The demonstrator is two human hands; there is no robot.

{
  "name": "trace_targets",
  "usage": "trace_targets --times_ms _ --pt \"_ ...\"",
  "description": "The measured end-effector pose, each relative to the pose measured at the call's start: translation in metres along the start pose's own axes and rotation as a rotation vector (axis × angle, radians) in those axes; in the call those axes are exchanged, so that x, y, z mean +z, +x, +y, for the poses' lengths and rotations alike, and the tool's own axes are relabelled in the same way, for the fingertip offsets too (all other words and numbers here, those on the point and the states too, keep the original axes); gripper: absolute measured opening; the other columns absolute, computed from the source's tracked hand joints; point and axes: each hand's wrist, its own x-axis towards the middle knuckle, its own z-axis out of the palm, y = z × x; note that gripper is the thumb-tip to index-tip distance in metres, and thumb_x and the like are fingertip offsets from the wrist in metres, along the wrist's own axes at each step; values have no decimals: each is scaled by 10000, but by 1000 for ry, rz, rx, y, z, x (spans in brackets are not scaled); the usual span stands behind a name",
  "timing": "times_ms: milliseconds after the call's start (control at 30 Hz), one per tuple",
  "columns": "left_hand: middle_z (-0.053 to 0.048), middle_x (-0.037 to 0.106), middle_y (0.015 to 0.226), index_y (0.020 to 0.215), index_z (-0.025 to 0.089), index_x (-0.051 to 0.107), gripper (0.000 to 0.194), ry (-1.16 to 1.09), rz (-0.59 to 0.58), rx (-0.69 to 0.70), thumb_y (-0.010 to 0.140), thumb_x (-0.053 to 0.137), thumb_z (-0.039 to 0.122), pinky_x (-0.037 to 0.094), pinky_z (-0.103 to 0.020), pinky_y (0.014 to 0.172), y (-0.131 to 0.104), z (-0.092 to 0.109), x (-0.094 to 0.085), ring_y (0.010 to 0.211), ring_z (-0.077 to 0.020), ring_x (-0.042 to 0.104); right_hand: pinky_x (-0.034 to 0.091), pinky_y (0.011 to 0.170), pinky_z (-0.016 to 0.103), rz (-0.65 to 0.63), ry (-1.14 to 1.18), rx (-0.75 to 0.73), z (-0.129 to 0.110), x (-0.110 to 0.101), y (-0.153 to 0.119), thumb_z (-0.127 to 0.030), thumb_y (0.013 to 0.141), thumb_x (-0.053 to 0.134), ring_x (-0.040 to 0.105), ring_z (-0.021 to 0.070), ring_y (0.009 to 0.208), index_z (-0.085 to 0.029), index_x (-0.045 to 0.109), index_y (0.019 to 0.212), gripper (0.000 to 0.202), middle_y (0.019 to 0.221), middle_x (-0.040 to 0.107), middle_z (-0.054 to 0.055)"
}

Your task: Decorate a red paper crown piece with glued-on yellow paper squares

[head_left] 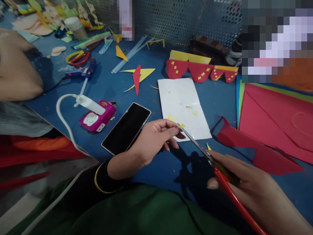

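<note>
My left hand is closed in a pinch at the near edge of a white sheet; what its fingertips hold is too small to make out. The tips of a pair of scissors reach to those fingertips. Their red handle lies in my right hand, whose fingers are wrapped round it. Small yellow paper bits are scattered on the sheet beside my left hand. A black phone lies on the blue table just left of my left hand.
A pink power adapter with a white cable stands left, near a blue glue gun. Red-and-yellow paper cutouts lie behind the sheet, red sheets at right. Another person's arm rests at left.
</note>
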Motion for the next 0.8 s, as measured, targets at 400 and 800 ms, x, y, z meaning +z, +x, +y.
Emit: trace_targets --times_ms 400,800 --pt "-29 751 847 841 160 669 109 48 6 -9 881 678 261 426 -186 473 0 0 -1 576 -71 624 611 591 194 -21 -28 26 10 1 -6 -450 852 698 788 247 937 -328 733 1240 408 1104 802 22" --pt "-55 759 879 794 159 673 160 97 47 -50 882 680 292 391 -203 464 0 4 0 537 -67 601 591 535 195 9 -12 67 3 1 -2 -516 791 734 797 238 818 -344 782 1127 380 1030 818 -1"
